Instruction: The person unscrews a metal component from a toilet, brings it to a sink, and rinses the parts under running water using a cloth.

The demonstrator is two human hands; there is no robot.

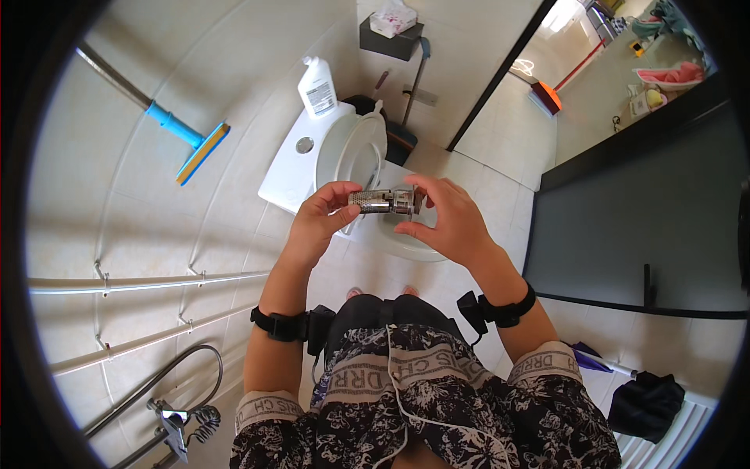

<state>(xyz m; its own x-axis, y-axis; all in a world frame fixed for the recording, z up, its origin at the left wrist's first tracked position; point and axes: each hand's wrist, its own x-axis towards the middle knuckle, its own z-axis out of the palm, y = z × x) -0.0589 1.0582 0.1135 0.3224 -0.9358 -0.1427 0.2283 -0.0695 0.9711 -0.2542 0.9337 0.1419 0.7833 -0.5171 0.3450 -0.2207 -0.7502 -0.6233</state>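
Note:
A short shiny metal cylinder (384,202), knurled on its left part and smooth chrome on its right, is held level between both hands above a white toilet (312,156) with its lid raised. My left hand (322,219) pinches the knurled end with thumb and fingers. My right hand (445,223) grips the chrome end with its fingertips. Both wrists wear black straps.
A white bottle (317,87) stands on the toilet's tank. A blue and yellow squeegee (195,144) leans on the tiled wall at left. Metal rails (148,281) and a shower hose (183,414) run at lower left. A dark door (625,227) stands at right, and an open doorway (547,86) beyond.

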